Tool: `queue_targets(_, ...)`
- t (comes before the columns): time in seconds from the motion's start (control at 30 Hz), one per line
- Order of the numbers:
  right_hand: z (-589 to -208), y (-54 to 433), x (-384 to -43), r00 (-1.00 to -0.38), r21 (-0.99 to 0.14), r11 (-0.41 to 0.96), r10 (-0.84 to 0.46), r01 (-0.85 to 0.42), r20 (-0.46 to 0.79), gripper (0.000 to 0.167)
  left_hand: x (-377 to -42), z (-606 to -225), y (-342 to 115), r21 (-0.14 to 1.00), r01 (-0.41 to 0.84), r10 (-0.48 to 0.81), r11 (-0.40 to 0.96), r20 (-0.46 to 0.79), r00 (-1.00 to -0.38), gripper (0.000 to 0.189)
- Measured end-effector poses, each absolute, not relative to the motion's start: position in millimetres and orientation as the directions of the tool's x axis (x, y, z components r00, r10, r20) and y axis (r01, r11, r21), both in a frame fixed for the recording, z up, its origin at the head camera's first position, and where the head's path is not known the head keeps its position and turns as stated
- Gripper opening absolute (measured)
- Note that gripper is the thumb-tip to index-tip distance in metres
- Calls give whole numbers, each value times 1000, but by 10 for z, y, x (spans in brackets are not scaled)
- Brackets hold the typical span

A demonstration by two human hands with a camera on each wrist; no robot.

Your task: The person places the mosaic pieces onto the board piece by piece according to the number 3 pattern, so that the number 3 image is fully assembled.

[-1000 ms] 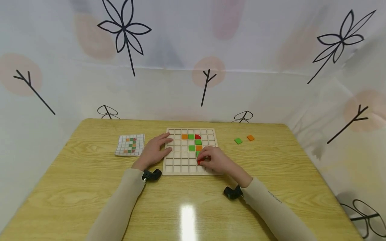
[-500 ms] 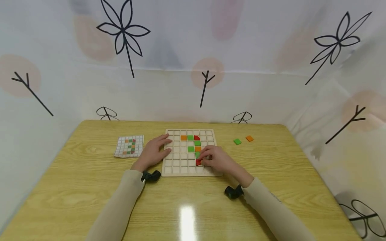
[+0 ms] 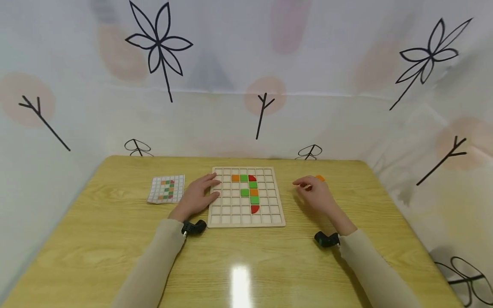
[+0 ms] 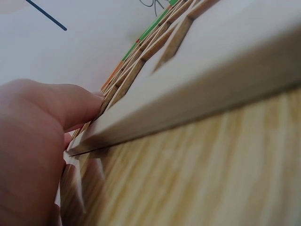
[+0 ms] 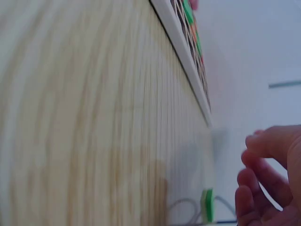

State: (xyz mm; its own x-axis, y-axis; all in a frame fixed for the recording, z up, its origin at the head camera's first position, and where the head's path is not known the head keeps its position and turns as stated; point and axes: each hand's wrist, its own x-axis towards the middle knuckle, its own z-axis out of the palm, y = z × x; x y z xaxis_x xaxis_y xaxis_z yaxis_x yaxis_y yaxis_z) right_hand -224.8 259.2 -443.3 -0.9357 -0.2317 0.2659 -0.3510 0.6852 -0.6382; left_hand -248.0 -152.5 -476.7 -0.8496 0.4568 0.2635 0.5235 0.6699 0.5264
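Observation:
A pale wooden grid board (image 3: 231, 219) lies in the middle of the table. Orange, green and red tiles fill several of its squares, and a rounded red tile (image 3: 255, 209) is the lowest. My left hand (image 3: 195, 197) rests on the board's left edge with thumb and fingertips spread; the thumb (image 4: 80, 104) shows at the rim in the left wrist view. Right of the board, my right hand (image 3: 316, 194) hovers with loosely bent fingers and nothing between them. Near those fingers is a green tile (image 5: 207, 205), hidden by the hand in the head view. An orange tile (image 3: 320, 178) peeks out behind it.
Left of the board lies a paper card (image 3: 154, 188) printed with a grid of coloured squares. The wooden table (image 3: 115, 252) ends at the back against a patterned white cloth (image 3: 208, 124). Dark wrist cameras (image 3: 326, 239) sit on both forearms.
My right hand has let go of the rounded red tile, which now lies in its square, and has moved right and away to the loose tiles. The left hand stays on the board's edge.

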Motion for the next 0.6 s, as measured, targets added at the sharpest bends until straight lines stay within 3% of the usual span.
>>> queue_targets(0.17, -4529, 2831, -2322, -984, -755, 634, -62, -167, 166, 32, -2464, -4748, -1522, 539, 521, 458, 662, 260, -850, 45)
queue_targets(0.27, -4573, 2901, -2372, -994, -802, 589, -24, -99, 105, 37, -2459, -4752, -1515, 547, 521, 453, 655, 266, -851, 44)
queue_targets(0.6, -4677, 2893, -2537, -998, -811, 582, -13, -58, 62, 40, -2461, -4756, -1520, 558, 501, 442, 661, 251, -862, 44)
